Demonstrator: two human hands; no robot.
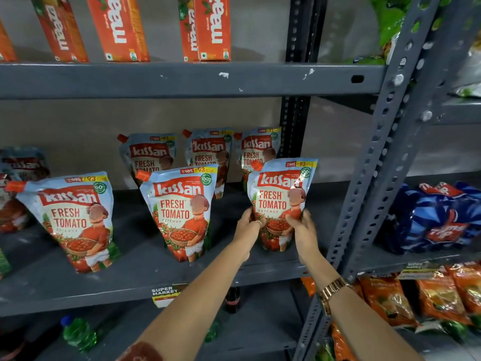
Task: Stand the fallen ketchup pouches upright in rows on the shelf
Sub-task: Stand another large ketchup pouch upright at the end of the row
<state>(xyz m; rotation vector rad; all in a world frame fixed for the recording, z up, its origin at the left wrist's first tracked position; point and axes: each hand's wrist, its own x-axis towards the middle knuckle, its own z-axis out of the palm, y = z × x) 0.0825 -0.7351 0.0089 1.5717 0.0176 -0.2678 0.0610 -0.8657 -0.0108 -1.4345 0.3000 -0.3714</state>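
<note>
Several ketchup pouches stand on the grey shelf [145, 277]. The front right ketchup pouch [279, 188] stands upright, and both hands grip its lower part: my left hand [248, 226] on its left edge, my right hand [303, 229] on its right edge. A second pouch [179, 212] stands at the front middle and a third pouch [71, 220] leans at the front left. Three back-row pouches [208, 149] stand against the wall. At the far left, blurred pouches [18, 178] lie partly out of view.
A grey upright post [385, 162] bounds the shelf on the right. Orange juice cartons [117, 27] stand on the shelf above. Blue packs [440, 220] and orange snack bags [429, 295] fill the neighbouring rack. Bottles [78, 334] sit on the shelf below.
</note>
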